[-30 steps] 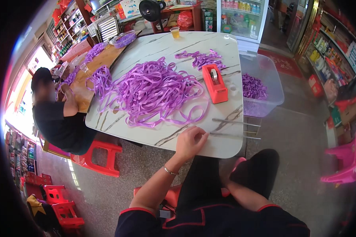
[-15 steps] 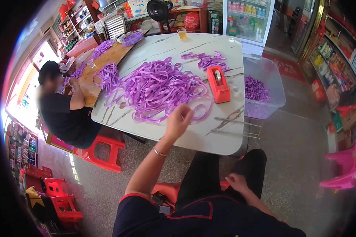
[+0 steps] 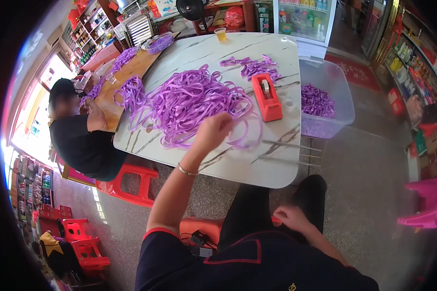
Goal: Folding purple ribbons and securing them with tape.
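My left hand (image 3: 212,131) is over the near edge of a big tangled heap of purple ribbons (image 3: 192,99) on the marble-patterned table (image 3: 179,54). Its fingers are closed, apparently pinching a purple ribbon (image 3: 246,145), whose blurred loop hangs to the right. My right hand (image 3: 290,217) is low over my lap by the right thigh, its fingers curled in; whatever they hold, if anything, is hidden. Right of the heap stands a red tape dispenser (image 3: 268,104). Behind it lies a smaller bunch of purple ribbon pieces (image 3: 257,68).
Thin metal rods (image 3: 296,145) jut past the table's right edge. Beside it, a clear plastic bin (image 3: 342,92) contains purple pieces. A cup of yellow liquid (image 3: 221,34) stands at the back. Another person (image 3: 85,138) sits left at a wooden table (image 3: 112,109) with more ribbons.
My left hand has shifted slightly up and left, and the ribbon loop beside it has moved. My right hand has turned slightly over my lap. The whole view has shifted a little.
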